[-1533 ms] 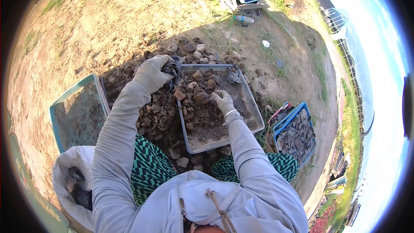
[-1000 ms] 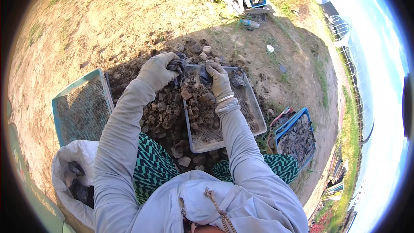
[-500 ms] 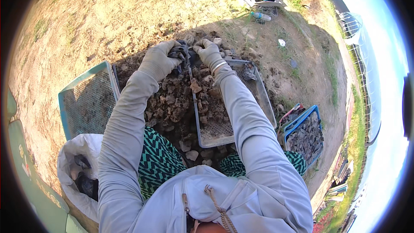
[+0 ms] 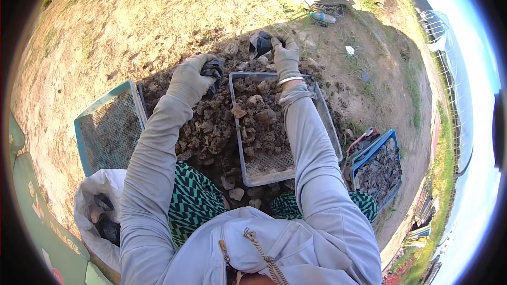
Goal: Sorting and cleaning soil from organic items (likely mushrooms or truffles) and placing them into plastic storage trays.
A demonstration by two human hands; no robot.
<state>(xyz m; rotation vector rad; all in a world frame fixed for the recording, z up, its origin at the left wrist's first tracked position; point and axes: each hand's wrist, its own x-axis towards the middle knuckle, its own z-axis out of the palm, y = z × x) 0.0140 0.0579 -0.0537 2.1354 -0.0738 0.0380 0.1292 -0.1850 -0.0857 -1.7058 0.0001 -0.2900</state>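
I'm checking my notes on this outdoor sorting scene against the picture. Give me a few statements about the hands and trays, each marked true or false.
1. Both hands wear gloves. True: left hand, right hand.
2. The right hand holds a dark piece beyond the far end of the grey tray. True: dark piece.
3. The grey tray is empty. False: lumps fill most of it.
4. The teal-rimmed mesh tray lies at the person's right. False: it lies at the left.
5. The blue crate holds dark pieces. True.
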